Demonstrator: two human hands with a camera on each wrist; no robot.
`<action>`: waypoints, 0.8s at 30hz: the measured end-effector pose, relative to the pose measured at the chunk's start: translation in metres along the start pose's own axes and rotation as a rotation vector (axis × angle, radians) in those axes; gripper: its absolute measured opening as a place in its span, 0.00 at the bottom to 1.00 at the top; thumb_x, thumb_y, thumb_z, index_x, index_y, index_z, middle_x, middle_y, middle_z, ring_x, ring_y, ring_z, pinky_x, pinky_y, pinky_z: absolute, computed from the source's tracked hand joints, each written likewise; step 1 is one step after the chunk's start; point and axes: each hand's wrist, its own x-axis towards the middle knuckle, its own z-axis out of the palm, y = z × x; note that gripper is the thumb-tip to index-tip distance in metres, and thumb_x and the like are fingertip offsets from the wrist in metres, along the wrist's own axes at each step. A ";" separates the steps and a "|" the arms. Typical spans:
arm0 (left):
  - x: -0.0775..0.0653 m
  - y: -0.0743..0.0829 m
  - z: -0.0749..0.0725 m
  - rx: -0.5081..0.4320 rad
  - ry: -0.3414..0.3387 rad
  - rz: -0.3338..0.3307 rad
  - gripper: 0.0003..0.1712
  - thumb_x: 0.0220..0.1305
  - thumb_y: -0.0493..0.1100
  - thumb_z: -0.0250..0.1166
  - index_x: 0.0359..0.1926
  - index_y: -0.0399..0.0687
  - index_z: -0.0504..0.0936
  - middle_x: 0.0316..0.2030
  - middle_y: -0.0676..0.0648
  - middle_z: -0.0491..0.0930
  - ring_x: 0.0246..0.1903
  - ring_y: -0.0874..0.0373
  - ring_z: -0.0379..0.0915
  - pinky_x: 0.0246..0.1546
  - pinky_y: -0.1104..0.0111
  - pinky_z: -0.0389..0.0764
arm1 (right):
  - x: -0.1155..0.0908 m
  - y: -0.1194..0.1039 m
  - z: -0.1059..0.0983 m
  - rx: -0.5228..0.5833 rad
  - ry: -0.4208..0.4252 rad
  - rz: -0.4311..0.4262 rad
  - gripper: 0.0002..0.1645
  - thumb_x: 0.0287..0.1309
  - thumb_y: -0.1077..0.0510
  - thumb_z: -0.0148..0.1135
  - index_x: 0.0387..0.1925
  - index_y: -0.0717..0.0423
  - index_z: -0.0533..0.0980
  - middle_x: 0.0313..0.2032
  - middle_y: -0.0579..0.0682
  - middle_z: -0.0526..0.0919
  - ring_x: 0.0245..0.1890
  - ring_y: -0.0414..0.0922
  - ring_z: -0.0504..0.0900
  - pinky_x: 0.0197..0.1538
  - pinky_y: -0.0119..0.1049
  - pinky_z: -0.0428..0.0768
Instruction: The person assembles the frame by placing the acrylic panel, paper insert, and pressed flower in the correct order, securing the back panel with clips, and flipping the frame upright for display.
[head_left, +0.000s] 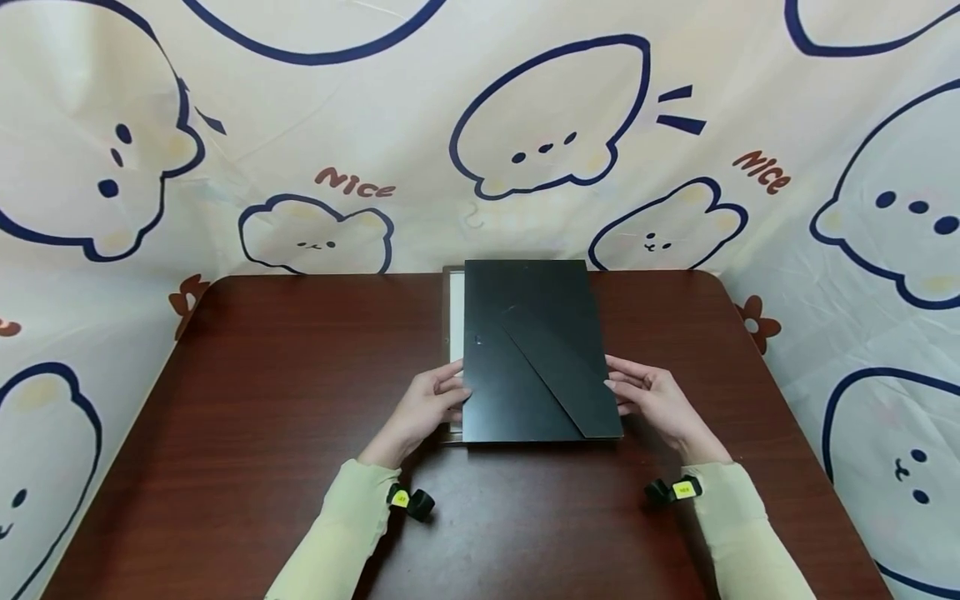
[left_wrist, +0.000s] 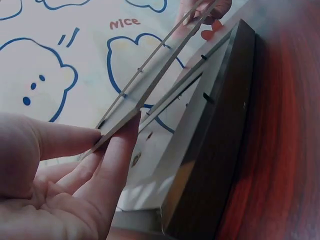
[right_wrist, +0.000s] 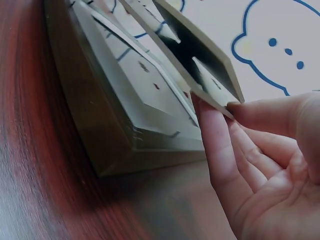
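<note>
Indoors, cream fabric (head_left: 285, 108) printed with blue-outlined cartoon bears hangs at the left, behind and at the right of a reddish-brown wooden desk (head_left: 247, 400) with rounded far corners. At left, a person's pale-green sleeve (head_left: 333, 529) reaches in from the desk's near edge, a small black wrist camera (head_left: 420, 504) with a yellow label worn at its cuff. The left hand (head_left: 423, 404) pinches the left side of a black backing board (head_left: 517, 292), thumb above and fingers beneath, the fingertips nearly closed on its thin edge. Just left of the board, a strip of brown picture frame (left_wrist: 215, 145) shows beneath it, lying on the desk at the far edge, slightly right of midway between the far corners. The board, its face crossed by a diagonal line, is raised over the frame, tilted, with a gap visible between the two in both wrist views; dark tabs (left_wrist: 208, 97) stand along the frame's pale inner side. At right, the right hand (head_left: 656, 400) pinches the board's opposite edge in the same narrow hold. A second wrist camera (head_left: 660, 492) and a matching right sleeve (head_left: 742, 517) extend toward the near edge. Beyond the desk's far-right corner, a brown flower print (head_left: 762, 331) marks the fabric.
</note>
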 end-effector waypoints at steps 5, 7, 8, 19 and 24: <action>-0.003 -0.004 -0.007 -0.014 0.088 -0.001 0.33 0.69 0.28 0.62 0.74 0.35 0.66 0.51 0.36 0.83 0.35 0.59 0.81 0.34 0.67 0.85 | 0.011 0.004 0.010 -0.008 -0.004 0.009 0.31 0.70 0.61 0.63 0.72 0.61 0.69 0.51 0.59 0.85 0.38 0.43 0.87 0.38 0.37 0.86; -0.003 -0.006 -0.010 -0.014 0.108 0.001 0.32 0.68 0.27 0.63 0.73 0.36 0.68 0.49 0.36 0.84 0.33 0.58 0.82 0.34 0.65 0.86 | 0.015 0.006 0.013 -0.016 -0.001 0.015 0.31 0.70 0.61 0.64 0.71 0.61 0.70 0.52 0.59 0.85 0.39 0.43 0.87 0.38 0.37 0.86; -0.003 -0.007 -0.011 -0.014 0.117 0.001 0.32 0.68 0.27 0.63 0.72 0.36 0.69 0.49 0.36 0.84 0.33 0.58 0.82 0.33 0.65 0.86 | 0.017 0.006 0.015 -0.023 -0.004 0.012 0.31 0.70 0.62 0.63 0.71 0.61 0.69 0.52 0.60 0.85 0.39 0.43 0.87 0.38 0.37 0.86; 0.000 -0.013 -0.019 -0.038 0.172 -0.039 0.30 0.67 0.29 0.65 0.69 0.37 0.74 0.52 0.35 0.83 0.32 0.57 0.84 0.32 0.67 0.86 | 0.029 0.006 0.021 -0.122 0.015 0.005 0.30 0.70 0.63 0.63 0.70 0.65 0.70 0.55 0.64 0.82 0.38 0.41 0.82 0.38 0.36 0.85; 0.003 -0.013 -0.020 -0.049 0.178 -0.048 0.29 0.67 0.29 0.66 0.69 0.36 0.74 0.52 0.34 0.83 0.31 0.57 0.84 0.31 0.68 0.85 | 0.032 0.004 0.022 -0.137 0.015 0.007 0.29 0.70 0.64 0.62 0.69 0.66 0.70 0.54 0.65 0.82 0.36 0.40 0.81 0.37 0.34 0.84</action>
